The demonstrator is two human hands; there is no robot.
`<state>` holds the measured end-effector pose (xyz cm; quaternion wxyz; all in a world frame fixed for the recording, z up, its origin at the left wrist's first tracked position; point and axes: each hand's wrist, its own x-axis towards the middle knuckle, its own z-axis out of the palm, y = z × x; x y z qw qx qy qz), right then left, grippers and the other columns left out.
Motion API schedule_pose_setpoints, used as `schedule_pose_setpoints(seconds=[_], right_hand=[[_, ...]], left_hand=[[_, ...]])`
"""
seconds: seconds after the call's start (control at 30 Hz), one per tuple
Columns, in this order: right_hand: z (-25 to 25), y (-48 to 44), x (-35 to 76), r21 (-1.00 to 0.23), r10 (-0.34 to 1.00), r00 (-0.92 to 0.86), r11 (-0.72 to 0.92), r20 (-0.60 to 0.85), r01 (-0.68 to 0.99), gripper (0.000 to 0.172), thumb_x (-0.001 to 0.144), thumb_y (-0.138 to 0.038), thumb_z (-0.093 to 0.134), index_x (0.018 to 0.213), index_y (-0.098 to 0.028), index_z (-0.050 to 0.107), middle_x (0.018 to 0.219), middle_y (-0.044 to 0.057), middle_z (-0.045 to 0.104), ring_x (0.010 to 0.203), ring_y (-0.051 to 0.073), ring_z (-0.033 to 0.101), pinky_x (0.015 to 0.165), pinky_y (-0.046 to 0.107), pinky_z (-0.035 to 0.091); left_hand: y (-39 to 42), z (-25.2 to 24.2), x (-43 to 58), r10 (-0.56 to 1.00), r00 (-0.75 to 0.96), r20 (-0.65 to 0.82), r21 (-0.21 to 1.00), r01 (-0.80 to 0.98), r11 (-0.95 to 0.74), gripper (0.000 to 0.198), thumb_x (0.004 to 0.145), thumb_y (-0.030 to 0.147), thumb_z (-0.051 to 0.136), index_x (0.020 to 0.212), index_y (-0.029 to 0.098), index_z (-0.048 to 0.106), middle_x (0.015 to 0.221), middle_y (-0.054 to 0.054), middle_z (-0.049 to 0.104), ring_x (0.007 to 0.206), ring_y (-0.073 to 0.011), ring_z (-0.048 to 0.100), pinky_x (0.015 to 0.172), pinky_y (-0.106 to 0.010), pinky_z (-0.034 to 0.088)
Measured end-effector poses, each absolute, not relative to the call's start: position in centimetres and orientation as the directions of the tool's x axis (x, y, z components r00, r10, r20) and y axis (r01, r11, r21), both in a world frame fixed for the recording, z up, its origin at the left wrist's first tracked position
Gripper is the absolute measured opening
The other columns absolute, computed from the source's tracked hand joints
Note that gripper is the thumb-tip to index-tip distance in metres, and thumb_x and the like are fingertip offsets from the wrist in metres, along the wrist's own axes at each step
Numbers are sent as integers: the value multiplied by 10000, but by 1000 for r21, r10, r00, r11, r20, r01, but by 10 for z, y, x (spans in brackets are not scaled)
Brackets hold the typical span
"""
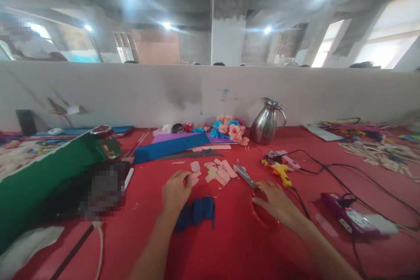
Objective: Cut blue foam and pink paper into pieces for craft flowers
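Hands, two, bare, both low over the red cloth-covered table (229,245). The left hand (175,190) has its fingers curled in, tips at the edge of the small pink paper scraps (217,171), roughly ten in a loose scatter; can't tell if it pinches one. One dark blue rolled felt piece (197,211) lies just beside that wrist, touching the table. The right hand (275,200) lies flat on the one pair of red-handled metal scissors (245,176), fingers loosely stretched over the handles, blades pointing away towards the scraps; grip can't be told. One yellow plastic glue gun (279,170) sits just beyond the right hand, black cable trailing off. Further back: one shiny steel jug (265,123), one bunch of pink and blue paper flowers (229,129), one flat blue sheet (170,146) on one purple sheet (173,137). One purple power strip (348,216) is near the right forearm.
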<state>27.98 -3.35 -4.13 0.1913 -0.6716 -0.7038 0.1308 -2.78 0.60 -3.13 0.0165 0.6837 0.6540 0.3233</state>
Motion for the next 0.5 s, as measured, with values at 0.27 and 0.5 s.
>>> schedule_pose_setpoints(seconds=[0.27, 0.5], right_hand=[[-52, -27, 293, -362, 1000, -11, 13, 8, 932, 394, 680, -214, 574, 1063, -123, 591, 903, 126, 668, 799, 239, 627, 681, 288, 421], [-25, -40, 276, -879, 983, -172, 31, -58, 476, 449, 631, -379, 660, 1034, -182, 640, 960, 66, 687, 914, 273, 616, 826, 352, 457]], left_hand=[[9, -39, -38, 914, -97, 394, 466, 878, -108, 197, 836, 246, 473, 860, 221, 667, 916, -30, 691, 813, -158, 618, 642, -232, 384], [7, -33, -36, 904, -235, 358, 467, 883, 45, 213, 851, 273, 481, 882, 223, 686, 933, -34, 682, 786, -147, 614, 594, -235, 357]])
